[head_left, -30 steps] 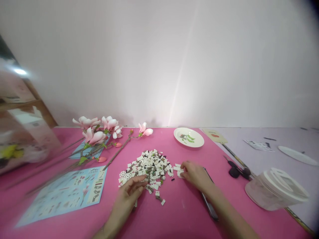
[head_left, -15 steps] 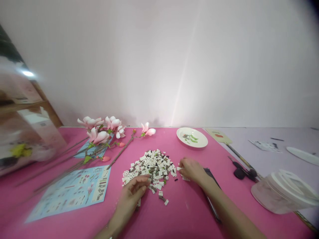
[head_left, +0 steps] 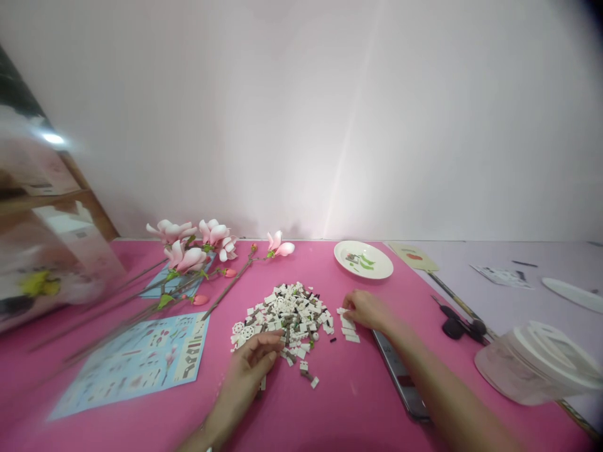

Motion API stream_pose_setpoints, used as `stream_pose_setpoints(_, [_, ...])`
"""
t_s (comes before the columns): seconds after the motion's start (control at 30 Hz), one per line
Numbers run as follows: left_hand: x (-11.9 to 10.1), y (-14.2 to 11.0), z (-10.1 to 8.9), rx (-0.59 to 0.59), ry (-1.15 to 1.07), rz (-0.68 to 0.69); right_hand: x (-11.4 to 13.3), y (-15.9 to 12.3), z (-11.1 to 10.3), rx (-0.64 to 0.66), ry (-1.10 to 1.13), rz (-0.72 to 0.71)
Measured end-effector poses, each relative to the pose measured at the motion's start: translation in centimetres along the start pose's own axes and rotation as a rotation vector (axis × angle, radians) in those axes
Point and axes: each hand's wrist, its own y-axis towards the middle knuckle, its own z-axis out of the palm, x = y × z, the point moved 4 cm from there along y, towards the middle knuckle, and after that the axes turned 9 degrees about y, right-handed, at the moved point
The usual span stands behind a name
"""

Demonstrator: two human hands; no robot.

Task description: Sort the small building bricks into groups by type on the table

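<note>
A heap of small white, grey-brown and a few green and black building bricks lies on the pink table. My left hand rests at the heap's near left edge, fingers loosely bent and thumb apart from them, with no piece visible between them. Right of the heap, several flat white bricks lie in a short column. My right hand is at the column's far end, its fingers pinched at a white brick. A small joined piece of grey and white bricks lies in front of the heap.
Magnolia stems with pink flowers and a printed sheet lie left. A white plate with green pieces stands behind. A phone lies under my right forearm; scissors and a lidded tub are to the right.
My right hand has shifted slightly right and away from me, uncovering the column of white bricks. More of the phone shows. My left hand stays in place.
</note>
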Motion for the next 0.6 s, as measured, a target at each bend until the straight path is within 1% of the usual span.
stream_pose_setpoints(0.13, [0.51, 0.21, -0.1, 0.01, 0.021, 0.0, -0.12, 0.57, 0.28, 0.062, 0.023, -0.002])
stream_pose_setpoints(0.23, [0.81, 0.35, -0.16, 0.009, 0.028, 0.006, -0.37, 0.85, 0.53, 0.085, 0.046, -0.001])
stream_pose_setpoints(0.43, [0.85, 0.36, -0.15, 0.009, 0.032, 0.009, -0.86, 0.92, 0.52, 0.055, 0.06, 0.011])
stream_pose_setpoints(0.6, [0.66, 0.31, -0.1, 0.015, 0.045, 0.009, -0.39, 0.89, 0.26, 0.058, 0.06, 0.002])
